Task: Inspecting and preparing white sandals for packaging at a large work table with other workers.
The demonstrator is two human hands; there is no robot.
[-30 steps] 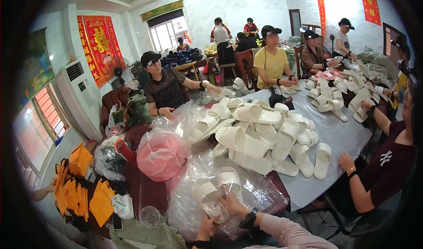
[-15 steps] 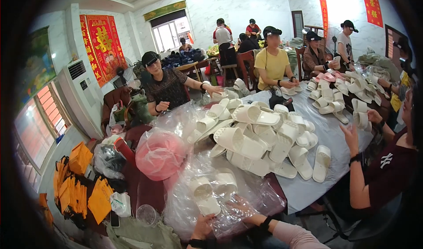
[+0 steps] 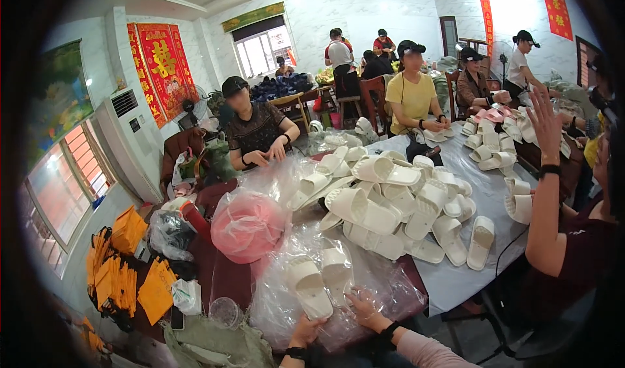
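Two white slide slippers lie side by side on clear plastic bags [image 3: 390,283] at the table's near edge, toes pointing away from me. My left hand [image 3: 306,331] is closed at the heel of the left slipper [image 3: 307,282], its fingertips partly hidden under the sole. My right hand [image 3: 364,308] has its fingers bent round the heel of the right slipper [image 3: 336,268]. Just beyond them rises a big heap of white slippers [image 3: 374,202]. A pink bundle in clear plastic [image 3: 247,227] sits left of the pair.
Orange bags [image 3: 117,273], a phone [image 3: 176,318], a round clear tub [image 3: 224,312] and a greenish sack [image 3: 218,345] are at my left. A co-worker in maroon [image 3: 583,244] sits close at right. Across the table are a person in black [image 3: 257,130] and one in yellow [image 3: 413,98].
My right hand has gone from lying spread on the plastic to the right slipper's heel. The co-worker in black has drawn an arm back; the one in maroon has raised a hand.
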